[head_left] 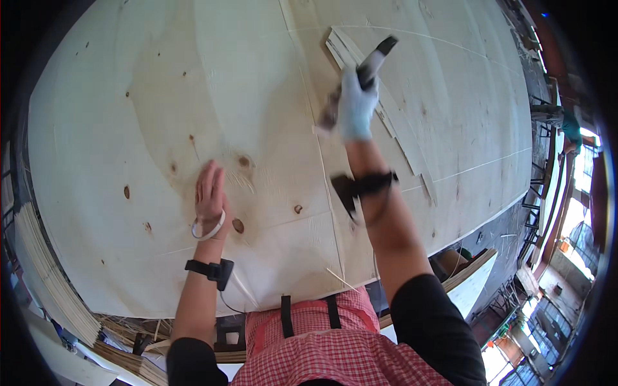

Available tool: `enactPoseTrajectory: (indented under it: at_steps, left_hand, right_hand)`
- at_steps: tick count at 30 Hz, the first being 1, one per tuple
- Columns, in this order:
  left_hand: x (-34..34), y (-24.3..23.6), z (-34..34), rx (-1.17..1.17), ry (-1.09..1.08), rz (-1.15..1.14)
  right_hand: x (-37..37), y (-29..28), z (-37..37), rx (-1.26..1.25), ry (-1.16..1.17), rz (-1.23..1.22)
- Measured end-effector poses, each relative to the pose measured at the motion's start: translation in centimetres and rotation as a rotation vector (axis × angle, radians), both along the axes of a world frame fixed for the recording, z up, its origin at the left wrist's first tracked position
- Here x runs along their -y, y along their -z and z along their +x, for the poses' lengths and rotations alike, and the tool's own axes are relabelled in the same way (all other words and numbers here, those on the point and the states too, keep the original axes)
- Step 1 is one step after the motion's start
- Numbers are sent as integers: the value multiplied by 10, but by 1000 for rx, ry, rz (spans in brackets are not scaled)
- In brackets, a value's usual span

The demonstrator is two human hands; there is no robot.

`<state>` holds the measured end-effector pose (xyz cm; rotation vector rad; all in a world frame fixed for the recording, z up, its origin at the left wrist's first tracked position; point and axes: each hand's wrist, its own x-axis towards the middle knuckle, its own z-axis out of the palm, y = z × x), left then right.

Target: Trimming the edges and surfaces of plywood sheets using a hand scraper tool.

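A broad pale sheet of wood veneer (257, 77) with brown knots fills the view before me. My left hand (211, 196), bare with a white band at the wrist, lies on it with fingers stretched out, holding nothing. My right hand (356, 106), in a pale glove, is wrapped round a hand tool (376, 61) with a dark end and a grey body. Motion blurs the tool's lower part, so its exact kind is unclear. Beside the right hand, a long, jagged veneer strip (405, 138) lies slantwise on the sheet. A seam (320, 148) runs down the sheet near the tool.
A thin wood sliver (340, 278) lies at the sheet's near edge. Stacked sheets (55, 276) stand at the left, with wood scraps (129, 333) below. Boards (473, 280) sit at the lower right. Another person (570, 128) is beyond the right edge.
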<state>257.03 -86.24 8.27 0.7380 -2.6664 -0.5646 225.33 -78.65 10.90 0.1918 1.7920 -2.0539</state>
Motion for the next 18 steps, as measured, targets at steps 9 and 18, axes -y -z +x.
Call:
enactPoseTrajectory:
  at_steps: [9, 18]
  left_hand:
    - [-1, -4, -11, 47, -15, 3]
    - [-4, -3, -11, 45, -21, -28]
  right_hand:
    - [54, 29, -40, -190, 499, 19]
    - [-84, 52, 56, -44, 491, 152]
